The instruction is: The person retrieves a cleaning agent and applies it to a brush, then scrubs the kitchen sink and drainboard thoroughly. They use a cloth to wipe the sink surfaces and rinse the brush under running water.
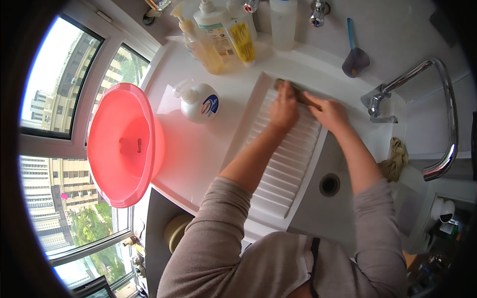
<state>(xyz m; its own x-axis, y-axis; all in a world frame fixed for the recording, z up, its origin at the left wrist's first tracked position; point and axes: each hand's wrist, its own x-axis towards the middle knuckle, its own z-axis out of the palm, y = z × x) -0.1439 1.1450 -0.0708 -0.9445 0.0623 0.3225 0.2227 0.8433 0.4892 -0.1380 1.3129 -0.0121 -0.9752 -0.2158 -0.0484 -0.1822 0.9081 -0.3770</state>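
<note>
A narrow brown object [301, 96], which looks like a wooden-backed brush, lies across the far end of the white ribbed washboard [277, 175]. My left hand [285, 108] presses on its left part with the fingers extended over it. Around its right end my right hand [329, 113] is closed, with the thumb along the top. The object's underside is hidden, so I cannot tell whether it has bristles. Below my right forearm is the grey sink basin [316, 208] with its round drain [329, 184].
Left of the washboard stand a white pump bottle [201, 104] and a pink plastic basin [123, 149], tipped on its side. Several bottles [220, 33] line the back. A chrome faucet [443, 97] arches at right, near a crumpled olive cloth [395, 160]. A purple cup [355, 63] holds a blue-handled item.
</note>
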